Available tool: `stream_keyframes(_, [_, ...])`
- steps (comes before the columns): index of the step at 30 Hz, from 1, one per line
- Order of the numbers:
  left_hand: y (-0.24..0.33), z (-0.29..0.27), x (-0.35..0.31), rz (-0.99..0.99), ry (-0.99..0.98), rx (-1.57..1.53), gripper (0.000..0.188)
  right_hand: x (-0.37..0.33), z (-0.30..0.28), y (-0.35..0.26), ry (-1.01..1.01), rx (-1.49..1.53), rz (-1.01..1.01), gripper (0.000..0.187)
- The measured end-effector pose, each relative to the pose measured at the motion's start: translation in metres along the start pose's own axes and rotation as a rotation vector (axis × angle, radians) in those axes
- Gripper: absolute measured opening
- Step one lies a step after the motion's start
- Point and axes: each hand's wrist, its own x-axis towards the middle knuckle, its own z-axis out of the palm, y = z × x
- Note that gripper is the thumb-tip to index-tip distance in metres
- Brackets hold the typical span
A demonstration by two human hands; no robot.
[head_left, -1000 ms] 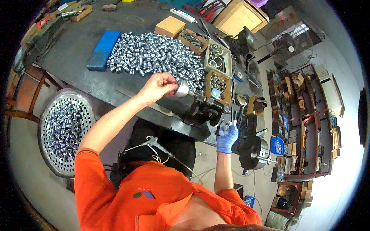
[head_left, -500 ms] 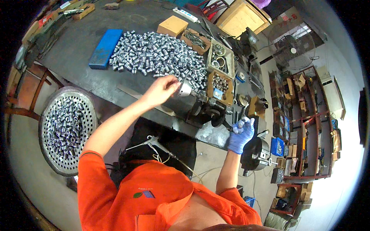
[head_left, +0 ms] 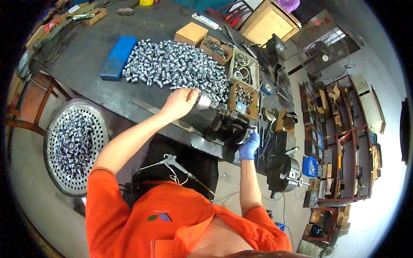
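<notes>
My bare left hand [head_left: 183, 103] is closed, its fingertips pinched together at the front of the silver chuck [head_left: 203, 101] on a dark bench-mounted spindle fixture [head_left: 223, 122]. Whatever sits between those fingertips is too small and hidden to make out. On the fixture's other side, my right hand [head_left: 249, 147], in a blue glove, is wrapped round the edge of the dark handwheel [head_left: 235, 132]. Behind the chuck lies a wide heap of short shiny metal sleeves [head_left: 176, 64]. More such sleeves [head_left: 73, 144] fill part of a perforated round metal tray [head_left: 53, 172] at the left.
A blue block [head_left: 118, 58] borders the heap. Cardboard boxes [head_left: 190, 33] and a plastic bin of rings [head_left: 244, 71] stand behind the fixture. An air blow gun [head_left: 170, 161] hangs at the bench front. Right of my right hand stands a large dark chuck [head_left: 284, 172].
My right hand has moved left and inward, from out beside the large dark chuck to the fixture's handwheel. My left hand has stayed at the silver chuck, its fingers drawn closer to it.
</notes>
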Motion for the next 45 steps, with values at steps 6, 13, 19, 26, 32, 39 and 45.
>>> stream_keyframes(6, [-0.001,-0.008,0.003,-0.124,-0.107,-0.146,0.044,0.056,0.025,-0.033,-0.358,0.052,0.027,0.022])
stream_keyframes(13, [0.003,-0.016,0.0,-0.381,-0.21,-0.482,0.043,-0.021,0.031,-0.079,-0.377,0.237,-0.288,0.015])
stream_keyframes(19, [-0.002,-0.021,-0.002,-0.384,-0.25,-0.65,0.038,-0.064,-0.021,-0.052,-0.374,0.197,-0.201,0.024])
stream_keyframes(26, [-0.038,-0.081,-0.031,-0.397,-0.012,-0.615,0.028,-0.018,-0.015,0.001,-0.081,0.122,-0.058,0.018])
stream_keyframes(32, [-0.103,-0.201,-0.143,-0.521,0.398,-0.073,0.017,-0.002,-0.041,0.007,-0.4,0.259,0.038,0.018])
stream_keyframes(39, [-0.139,-0.288,-0.266,-0.844,0.533,0.926,0.037,-0.01,-0.04,0.005,-0.325,0.223,0.082,0.021])
stream_keyframes(45, [-0.119,-0.276,-0.223,-0.556,0.405,1.113,0.036,-0.026,-0.018,0.0,-0.121,0.201,0.04,0.022])
